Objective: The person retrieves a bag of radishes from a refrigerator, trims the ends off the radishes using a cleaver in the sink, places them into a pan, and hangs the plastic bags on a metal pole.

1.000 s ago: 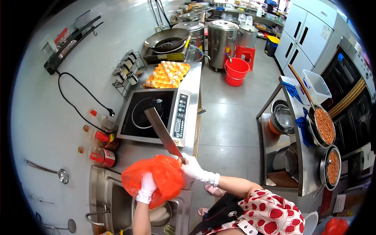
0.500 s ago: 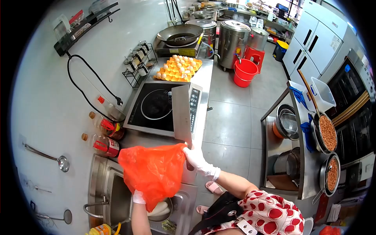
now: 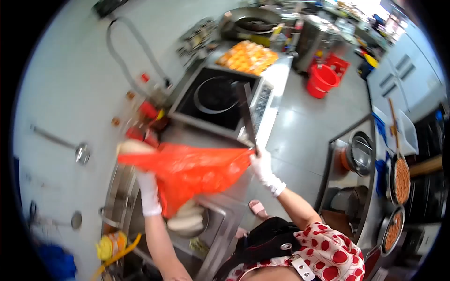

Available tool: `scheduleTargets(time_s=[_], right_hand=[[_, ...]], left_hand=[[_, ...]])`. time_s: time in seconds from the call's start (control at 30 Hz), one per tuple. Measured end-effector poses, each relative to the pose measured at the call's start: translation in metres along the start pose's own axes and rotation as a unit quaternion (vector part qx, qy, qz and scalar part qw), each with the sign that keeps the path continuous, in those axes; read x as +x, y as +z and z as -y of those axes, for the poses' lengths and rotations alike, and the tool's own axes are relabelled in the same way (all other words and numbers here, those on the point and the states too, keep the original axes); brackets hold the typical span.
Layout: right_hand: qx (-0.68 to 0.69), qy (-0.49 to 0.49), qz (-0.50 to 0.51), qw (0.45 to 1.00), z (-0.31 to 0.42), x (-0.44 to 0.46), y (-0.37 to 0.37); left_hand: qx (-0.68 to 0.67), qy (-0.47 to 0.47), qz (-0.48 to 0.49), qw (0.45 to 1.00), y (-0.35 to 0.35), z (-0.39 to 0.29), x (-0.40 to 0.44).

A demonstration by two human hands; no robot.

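A red plastic bag (image 3: 201, 173) is stretched between my two gloved hands, above the sink's edge. My right hand (image 3: 263, 167) is closed on the bag's right corner and on the handle of a cleaver (image 3: 247, 114), whose blade points up, seen nearly edge-on. At the bag's left end, my left hand (image 3: 149, 189) is closed on it, its fingers partly hidden and blurred. A pale, smeared shape (image 3: 134, 148) shows at that end; I cannot tell what it is. Below the bag, several long white radishes (image 3: 186, 225) lie in a round metal bowl (image 3: 206, 221) in the sink.
Beyond the bag is an induction cooktop (image 3: 213, 98), with egg trays (image 3: 248, 57) behind it. Bottles (image 3: 149, 110) stand along the wall. A yellow container (image 3: 111, 246) is beside the sink (image 3: 220, 220). On the right, a metal shelf (image 3: 368, 206) holds pans of brown beans or nuts (image 3: 401, 180).
The bag has been pulled wider and flatter. My left hand has risen up and left, and the cleaver has turned from broadside to nearly edge-on. The whole view has shifted and tilted.
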State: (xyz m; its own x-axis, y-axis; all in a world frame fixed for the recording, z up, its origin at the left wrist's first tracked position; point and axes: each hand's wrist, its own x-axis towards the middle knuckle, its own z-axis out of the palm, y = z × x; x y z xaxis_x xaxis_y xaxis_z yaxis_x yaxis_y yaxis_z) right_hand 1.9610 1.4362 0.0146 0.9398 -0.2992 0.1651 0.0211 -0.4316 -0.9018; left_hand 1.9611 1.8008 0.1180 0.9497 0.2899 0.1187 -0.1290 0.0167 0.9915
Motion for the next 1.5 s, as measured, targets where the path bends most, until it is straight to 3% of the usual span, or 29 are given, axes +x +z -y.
scheduleTargets(time_s=[0.03, 0.07, 0.13, 0.2, 0.23, 0.27, 0.33, 0.43, 0.57, 0.67, 0.77, 0.8, 0.83, 0.93, 1.0, 1.1, 1.2, 1.27, 1.33, 1.37, 1.43, 1.5], right_hand=[[0.015, -0.023, -0.022, 0.999, 0.008, 0.003, -0.001], [0.014, 0.03, 0.001, 0.999, 0.02, 0.008, -0.005], [0.14, 0.009, -0.043, 0.989, 0.029, 0.015, -0.001], [0.145, 0.027, -0.061, 0.987, 0.036, 0.021, -0.002], [0.136, 0.004, -0.083, 0.987, 0.037, 0.025, -0.001], [0.111, 0.011, -0.086, 0.99, 0.028, 0.029, -0.001], [0.113, 0.034, -0.059, 0.991, 0.011, 0.027, -0.004], [0.128, 0.042, -0.029, 0.991, 0.012, 0.02, -0.001], [0.065, 0.016, -0.065, 0.996, 0.003, 0.016, 0.01], [-0.001, 0.06, -0.022, 0.998, 0.005, 0.017, 0.009], [-0.02, 0.04, -0.047, 0.998, 0.011, 0.015, 0.014], [0.005, -0.011, -0.087, 0.996, 0.002, 0.017, 0.017], [0.0, 0.007, -0.084, 0.996, 0.001, 0.018, 0.017], [0.004, 0.03, -0.063, 0.998, 0.015, 0.016, 0.014], [-0.075, 0.059, -0.006, 0.995, 0.005, 0.023, 0.006], [-0.077, -0.04, 0.007, 0.996, 0.016, 0.024, -0.002], [-0.155, -0.063, 0.008, 0.986, 0.016, 0.027, -0.023], [-0.134, -0.095, -0.03, 0.986, 0.03, 0.021, -0.036], [-0.021, 0.048, 0.014, 0.999, 0.06, 0.001, -0.048], [0.029, -0.024, 0.047, 0.998, 0.068, -0.012, -0.051], [-0.017, -0.087, 0.146, 0.985, 0.09, -0.047, -0.05], [-0.056, -0.11, 0.253, 0.959, 0.125, -0.098, -0.046]], left_hand=[[0.047, 0.005, -0.006, 0.999, -0.001, -0.012, 0.002], [0.096, 0.068, -0.029, 0.993, 0.001, -0.021, 0.002], [0.158, 0.046, -0.011, 0.986, -0.008, -0.042, -0.003], [0.086, 0.003, -0.023, 0.996, -0.023, -0.028, -0.008], [-0.071, 0.004, -0.072, 0.995, -0.015, -0.038, -0.013], [-0.116, 0.034, -0.118, 0.986, -0.017, -0.028, -0.014], [-0.341, -0.092, -0.125, 0.927, -0.035, -0.021, -0.01], [-0.36, -0.141, -0.198, 0.9, -0.023, -0.064, -0.018], [-0.336, -0.042, -0.162, 0.927, -0.05, -0.065, -0.036], [-0.144, 0.162, -0.303, 0.928, -0.049, -0.078, -0.048], [-0.051, 0.271, -0.418, 0.865, -0.053, -0.093, -0.049], [-0.02, 0.3, -0.46, 0.835, -0.051, -0.102, -0.051], [0.002, 0.308, -0.485, 0.818, -0.048, -0.112, -0.052], [-0.05, 0.295, -0.47, 0.83, -0.072, -0.124, -0.076], [-0.055, 0.235, -0.445, 0.862, -0.091, -0.122, -0.101], [-0.025, 0.146, -0.383, 0.912, -0.128, -0.106, -0.144], [0.048, -0.032, -0.199, 0.978, -0.152, -0.106, -0.192], [0.157, -0.152, -0.152, 0.964, -0.145, -0.118, -0.219], [0.165, -0.159, -0.098, 0.968, -0.147, -0.105, -0.249], [0.157, -0.202, -0.087, 0.963, -0.15, -0.099, -0.264], [0.15, -0.285, -0.066, 0.944, -0.156, -0.083, -0.291], [0.19, -0.303, -0.039, 0.933, -0.163, -0.071, -0.32]])
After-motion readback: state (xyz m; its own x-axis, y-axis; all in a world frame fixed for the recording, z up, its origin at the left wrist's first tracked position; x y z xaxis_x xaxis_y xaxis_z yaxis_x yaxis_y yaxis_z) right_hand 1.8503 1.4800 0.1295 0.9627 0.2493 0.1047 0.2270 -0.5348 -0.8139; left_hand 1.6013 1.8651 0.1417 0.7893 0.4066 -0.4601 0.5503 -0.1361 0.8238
